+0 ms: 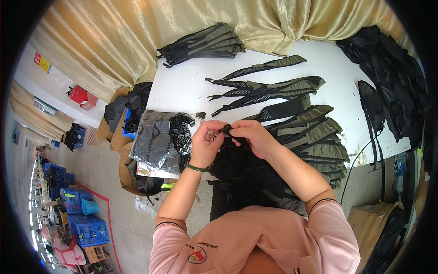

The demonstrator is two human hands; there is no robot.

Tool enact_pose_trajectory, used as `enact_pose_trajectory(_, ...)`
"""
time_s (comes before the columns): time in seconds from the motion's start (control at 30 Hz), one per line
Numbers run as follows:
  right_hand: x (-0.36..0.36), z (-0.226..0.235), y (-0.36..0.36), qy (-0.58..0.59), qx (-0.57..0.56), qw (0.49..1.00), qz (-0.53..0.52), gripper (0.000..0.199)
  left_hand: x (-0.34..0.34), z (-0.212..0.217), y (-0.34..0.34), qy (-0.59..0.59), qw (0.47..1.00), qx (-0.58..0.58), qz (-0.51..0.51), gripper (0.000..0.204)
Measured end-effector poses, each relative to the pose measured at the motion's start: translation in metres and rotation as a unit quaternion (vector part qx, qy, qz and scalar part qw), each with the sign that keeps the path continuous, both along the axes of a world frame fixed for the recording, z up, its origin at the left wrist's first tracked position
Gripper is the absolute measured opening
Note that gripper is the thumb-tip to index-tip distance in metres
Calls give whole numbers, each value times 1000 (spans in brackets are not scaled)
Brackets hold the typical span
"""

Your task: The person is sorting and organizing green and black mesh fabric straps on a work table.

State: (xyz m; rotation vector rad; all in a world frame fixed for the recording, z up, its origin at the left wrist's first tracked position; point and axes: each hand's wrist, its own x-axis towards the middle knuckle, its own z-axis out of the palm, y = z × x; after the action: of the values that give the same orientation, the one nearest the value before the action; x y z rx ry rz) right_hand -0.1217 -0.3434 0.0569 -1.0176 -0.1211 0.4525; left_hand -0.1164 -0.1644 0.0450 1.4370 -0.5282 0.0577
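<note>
So the step in hand looks like fiddly fingertip work: left hand [207, 141] and right hand [255, 137] both pinched on a small black strap-like piece [226, 130], held at the near side of the white counter [182, 86]. Can't tell if a buckle's in there. I'd guess the next move calls for a steady, light pinch. Black mesh fabric [246, 169] bunches at 5 o'clock, loose black plastic buckles [181, 137] at 9, fanned olive-and-black straps [324, 137] at 3. Writing: lettering on the clear plastic bag [157, 141] at 9, plus a round chest logo [197, 255] with characters at 6.
</note>
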Motion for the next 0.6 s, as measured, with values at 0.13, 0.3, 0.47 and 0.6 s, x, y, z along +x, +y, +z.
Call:
enact_pose_trajectory(0.13,-3,-1,3,-57,2,998,-26,10,-2,0,-3,-12,1000,-16,-6,28)
enact_pose_trajectory(0.3,-8,-4,10,-132,-46,985,-96,8,-6,-3,-8,-113,990,44,70,27)
enact_pose_trajectory(0.47,-9,3,2,-135,-44,988,-63,10,-7,2,-7,-173,973,106,106,26)
enact_pose_trajectory(0.6,-11,9,-4,-146,-32,988,-28,12,-7,1,-5,-144,984,65,85,26)
